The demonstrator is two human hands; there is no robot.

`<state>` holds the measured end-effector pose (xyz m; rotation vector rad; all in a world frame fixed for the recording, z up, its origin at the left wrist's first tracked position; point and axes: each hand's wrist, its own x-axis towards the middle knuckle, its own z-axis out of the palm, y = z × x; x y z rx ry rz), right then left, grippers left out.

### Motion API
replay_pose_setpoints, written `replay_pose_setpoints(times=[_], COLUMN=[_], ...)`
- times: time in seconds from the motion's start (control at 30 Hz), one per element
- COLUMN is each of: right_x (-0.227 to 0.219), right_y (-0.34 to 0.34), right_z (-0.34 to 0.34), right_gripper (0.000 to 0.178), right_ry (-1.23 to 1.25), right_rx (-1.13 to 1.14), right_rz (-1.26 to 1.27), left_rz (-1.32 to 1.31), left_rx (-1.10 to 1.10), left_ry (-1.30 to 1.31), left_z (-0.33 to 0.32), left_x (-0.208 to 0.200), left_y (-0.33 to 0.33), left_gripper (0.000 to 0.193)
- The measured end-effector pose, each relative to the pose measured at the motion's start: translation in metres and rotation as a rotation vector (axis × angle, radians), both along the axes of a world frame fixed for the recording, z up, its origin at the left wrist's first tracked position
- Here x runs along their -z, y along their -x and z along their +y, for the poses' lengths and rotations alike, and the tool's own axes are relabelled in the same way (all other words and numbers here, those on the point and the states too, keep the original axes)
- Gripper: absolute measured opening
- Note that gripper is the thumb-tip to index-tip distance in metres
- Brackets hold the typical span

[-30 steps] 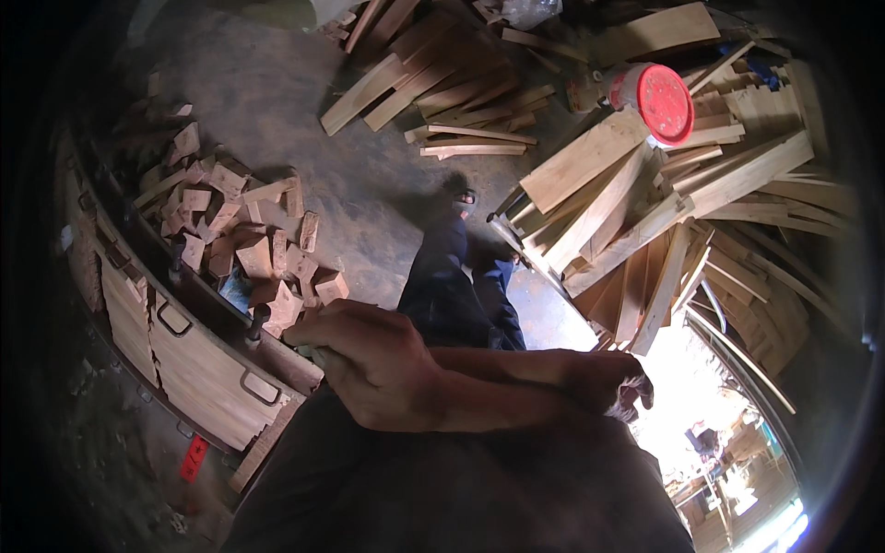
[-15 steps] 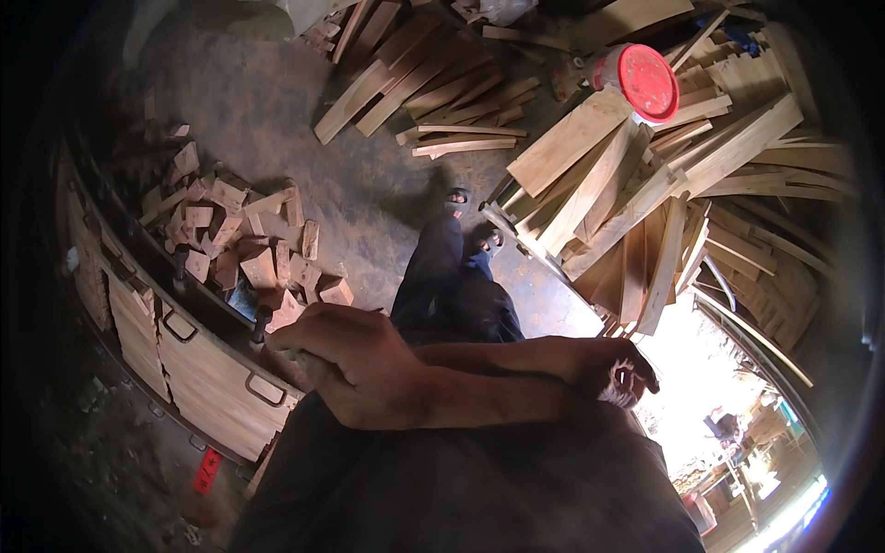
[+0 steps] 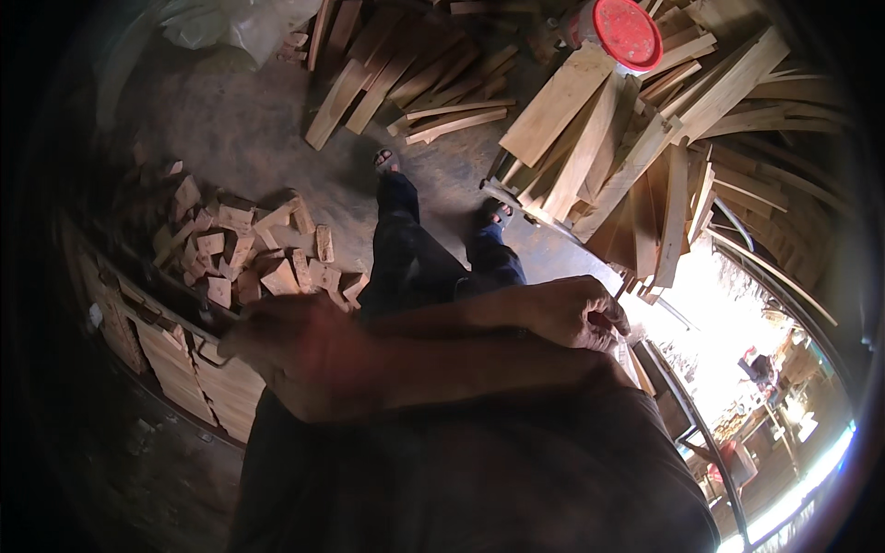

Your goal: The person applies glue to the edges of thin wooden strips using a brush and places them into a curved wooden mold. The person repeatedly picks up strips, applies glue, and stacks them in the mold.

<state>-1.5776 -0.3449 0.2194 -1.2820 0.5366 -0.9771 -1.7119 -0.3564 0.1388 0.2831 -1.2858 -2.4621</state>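
My forearms cross in front of my dark clothing. My right hand (image 3: 300,355) reaches over to the left side, beside the rim of a long wooden box (image 3: 175,369); it is smeared and dark, so its fingers cannot be made out. Past it lies a heap of short wood offcuts (image 3: 240,244). My left hand (image 3: 583,315) is at the right, its fingers curled in toward the palm. Whatever it may hold is hidden. It is nearest to a stack of long boards (image 3: 636,189) resting on a metal frame (image 3: 530,210).
A pail with a red lid (image 3: 628,35) stands on the boards at the upper right. More planks (image 3: 369,88) lie on the concrete floor (image 3: 267,138) ahead, near a pale plastic bag (image 3: 240,28). Bright light comes in at the right. My feet are apart in sandals.
My feet have spread from close together to a stride. The surroundings have shifted in view. My right hand has moved left along the wooden box; my left hand is slightly higher.
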Motion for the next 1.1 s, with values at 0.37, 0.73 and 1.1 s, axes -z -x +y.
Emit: replay_pose_setpoints(times=[0.37,0.73,1.1], right_x=[0.015,0.071,0.113], right_y=[-0.152,-0.193,-0.168], right_z=[-0.091,-0.114,-0.098], right_gripper=[0.022,0.028,0.019], right_ry=[-0.034,-0.16,-0.201], right_rx=[-0.095,-0.222,-0.146], right_rz=[0.152,0.46,0.586], left_rz=[0.007,-0.961,-1.075], left_rx=[0.155,-0.211,-0.362], left_ry=[-0.126,0.215,-0.166], left_z=[-0.075,-0.044,0.139], left_x=[0.026,0.177,0.213], left_y=[-0.163,-0.411,-0.55], left_gripper=[0.031,0.041,0.036])
